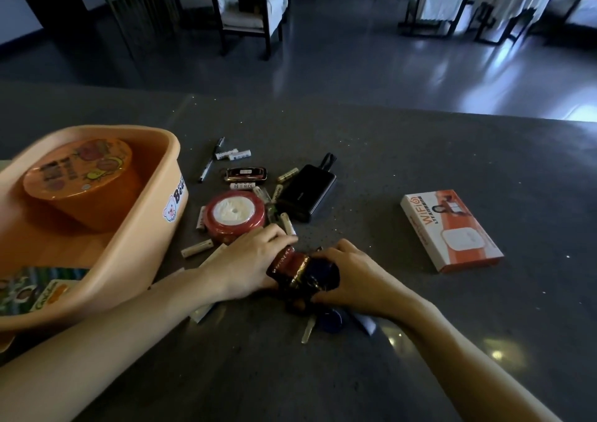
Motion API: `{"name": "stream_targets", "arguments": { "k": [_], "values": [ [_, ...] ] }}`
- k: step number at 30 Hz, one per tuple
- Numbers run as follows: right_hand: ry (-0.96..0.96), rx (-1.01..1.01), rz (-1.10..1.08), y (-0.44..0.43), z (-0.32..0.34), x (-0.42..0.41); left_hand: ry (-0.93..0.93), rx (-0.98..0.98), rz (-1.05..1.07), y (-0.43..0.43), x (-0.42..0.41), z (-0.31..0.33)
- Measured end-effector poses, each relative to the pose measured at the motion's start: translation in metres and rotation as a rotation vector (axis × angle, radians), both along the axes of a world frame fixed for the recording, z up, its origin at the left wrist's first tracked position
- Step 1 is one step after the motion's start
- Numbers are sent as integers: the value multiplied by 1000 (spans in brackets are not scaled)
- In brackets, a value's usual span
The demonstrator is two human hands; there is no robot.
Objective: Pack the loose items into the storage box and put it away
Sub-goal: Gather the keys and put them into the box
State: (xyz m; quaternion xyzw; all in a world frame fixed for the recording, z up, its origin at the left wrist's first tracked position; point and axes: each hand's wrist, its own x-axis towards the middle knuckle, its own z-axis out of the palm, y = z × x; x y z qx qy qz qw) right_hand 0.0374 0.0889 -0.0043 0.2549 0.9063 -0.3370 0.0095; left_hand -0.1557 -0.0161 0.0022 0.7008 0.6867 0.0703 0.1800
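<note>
pouch (pixel 302 270) of dark red and gold, gripped at opposite ends by left hand (pixel 248 260) and right hand (pixel 352 276), fingers curled round it, likely to lift it whole. storage box (pixel 139 244) stands open just to the left within reach; batteries (pixel 197 249) and tape roll (pixel 235 215) lie loose on table (pixel 387 163)

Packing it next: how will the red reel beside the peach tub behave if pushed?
The red reel lies flat, so it probably slides rather than rolls. Tipped on edge, its round rim would likely roll. It looks rigid, easy to grip.
</note>
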Motion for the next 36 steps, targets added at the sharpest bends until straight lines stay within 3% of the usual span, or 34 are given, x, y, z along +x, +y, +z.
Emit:
{"name": "stream_targets", "arguments": {
  "k": [9, 17, 26, 36],
  "values": [
    [322, -119, -173, 4, 43, -3, -34, 324, 230, -19, -5, 31],
    [552, -145, -17, -21, 136, -62, 32, 448, 394, -86, -39, 108],
    [624, -33, 128, -83, 179, -176, 119, 419, 506, -165, -138, 135],
    [465, 12, -21, -112, 142, -247, 40, 225, 240, -144, -207, 66]
  ]
}}
